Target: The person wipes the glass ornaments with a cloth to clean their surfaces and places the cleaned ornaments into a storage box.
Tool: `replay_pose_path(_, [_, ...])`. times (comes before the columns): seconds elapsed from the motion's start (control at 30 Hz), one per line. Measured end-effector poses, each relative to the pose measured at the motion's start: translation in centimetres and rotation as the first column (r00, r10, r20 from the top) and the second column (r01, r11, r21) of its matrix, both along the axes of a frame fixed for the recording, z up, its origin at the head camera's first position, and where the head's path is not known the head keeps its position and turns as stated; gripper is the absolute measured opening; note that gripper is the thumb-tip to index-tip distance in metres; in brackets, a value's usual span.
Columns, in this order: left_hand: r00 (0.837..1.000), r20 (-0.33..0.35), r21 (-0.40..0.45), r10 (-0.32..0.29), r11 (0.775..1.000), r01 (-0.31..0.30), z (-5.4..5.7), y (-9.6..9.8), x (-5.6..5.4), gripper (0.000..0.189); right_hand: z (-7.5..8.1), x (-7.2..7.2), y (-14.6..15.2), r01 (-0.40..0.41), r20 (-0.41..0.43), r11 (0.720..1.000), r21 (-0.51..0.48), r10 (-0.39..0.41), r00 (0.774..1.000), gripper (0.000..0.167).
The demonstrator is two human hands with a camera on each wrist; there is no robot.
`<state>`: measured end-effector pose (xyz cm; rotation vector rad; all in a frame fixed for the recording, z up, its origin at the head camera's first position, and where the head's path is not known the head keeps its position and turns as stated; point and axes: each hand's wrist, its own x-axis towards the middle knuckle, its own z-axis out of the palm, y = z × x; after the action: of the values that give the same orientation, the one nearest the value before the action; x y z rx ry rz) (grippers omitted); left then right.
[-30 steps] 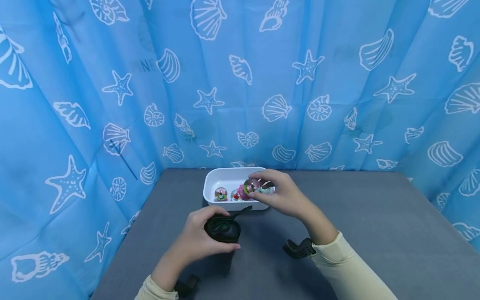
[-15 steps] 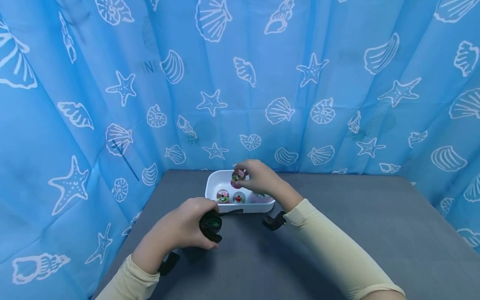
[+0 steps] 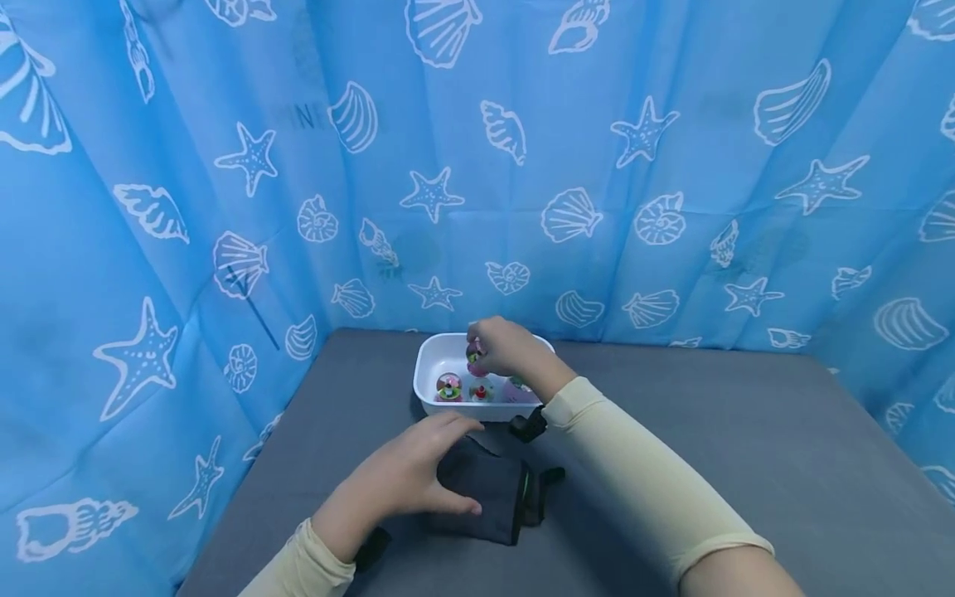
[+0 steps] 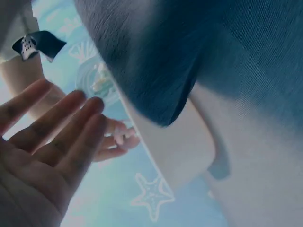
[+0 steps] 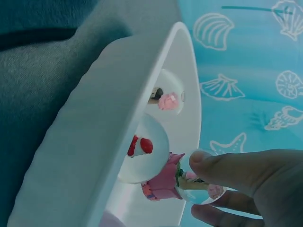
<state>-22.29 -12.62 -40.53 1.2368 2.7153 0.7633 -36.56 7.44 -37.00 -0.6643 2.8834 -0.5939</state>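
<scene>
My right hand (image 3: 511,352) pinches a small snow globe with a pink base (image 5: 165,182) between thumb and fingers, over the inside of a white rectangular container (image 3: 424,396). In the right wrist view, the thumb lies on its clear dome. A black fabric pouch (image 3: 481,497) rests on the table in front of the container. Beside it my left hand (image 3: 403,468) is spread, thumb and fingers apart, gripping nothing. The left wrist view shows those fingers nearly straight, apart from the dark cloth (image 4: 142,56).
More snow globes lie in the container, one with a pink figure (image 3: 448,387), another with a red figure (image 3: 481,393). A black strap (image 3: 550,476) sticks out from the pouch's right side. Behind the grey table (image 3: 709,448) hangs a blue shell-patterned curtain (image 3: 477,207).
My left hand has let go of the pouch, which now lies on the table. The right hand carried the snow globe left from the container's right side, then lowered it slightly.
</scene>
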Motion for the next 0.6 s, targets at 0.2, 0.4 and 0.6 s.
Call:
replay_pose_path(0.2, [0.998,0.061,-0.083,0.014,0.997,-0.009,-1.7,0.3,0.2,0.042,-0.1,-1.0,-0.7,0.004,0.03,0.994,0.107,-0.007,1.0,0.044])
replay_pose_path(0.4, [0.998,0.056,-0.127,0.031,0.992,-0.024,-2.5,0.6,0.3,0.034,-0.2,-1.5,-1.2,0.011,0.045,0.984,0.178,-0.019,0.999,0.04])
replay_pose_path(0.6, [0.997,0.049,-0.153,0.052,0.987,-0.044,-2.8,1.0,0.1,0.03,-0.6,-1.9,-1.6,0.004,-0.021,0.959,0.284,0.002,1.0,0.035])
